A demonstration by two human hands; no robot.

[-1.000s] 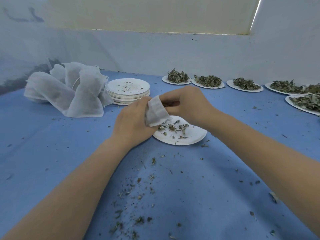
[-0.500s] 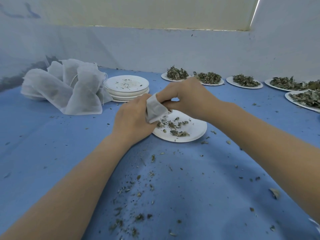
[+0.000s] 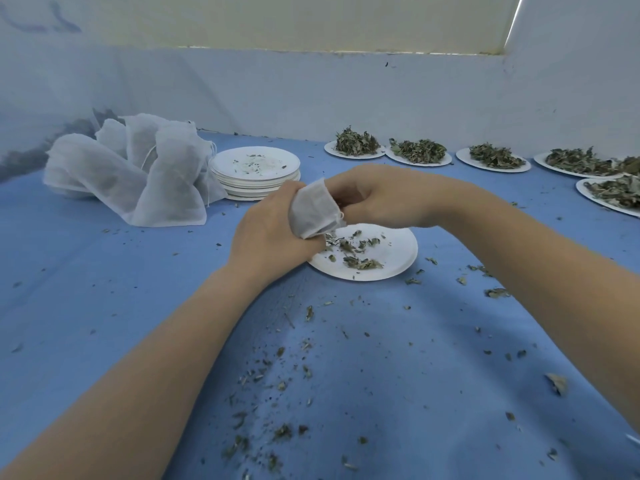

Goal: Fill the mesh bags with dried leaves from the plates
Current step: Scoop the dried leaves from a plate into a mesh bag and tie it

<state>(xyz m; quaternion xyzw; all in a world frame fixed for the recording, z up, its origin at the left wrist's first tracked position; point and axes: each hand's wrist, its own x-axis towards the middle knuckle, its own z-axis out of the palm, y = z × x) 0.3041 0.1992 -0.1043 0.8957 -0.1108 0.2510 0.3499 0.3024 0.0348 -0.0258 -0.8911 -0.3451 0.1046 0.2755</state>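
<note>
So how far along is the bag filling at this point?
Done: a pile of filled white mesh bags beside a stack of emptied white plates. In hand: the left hand grips a small white mesh bag over a nearly emptied white plate; the right hand works at its mouth. Left: at least five plates heaped with dried leaves along the back.

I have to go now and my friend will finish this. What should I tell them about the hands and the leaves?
Left hand grips the mesh bag over the near plate. Right hand is curled at the bag's mouth; whether it pinches leaves cannot be told.
Done: filled bags piled far left beside stacked emptied plates.
Left: few leaf scraps on the near plate, then the full plates along the far edge.
</note>
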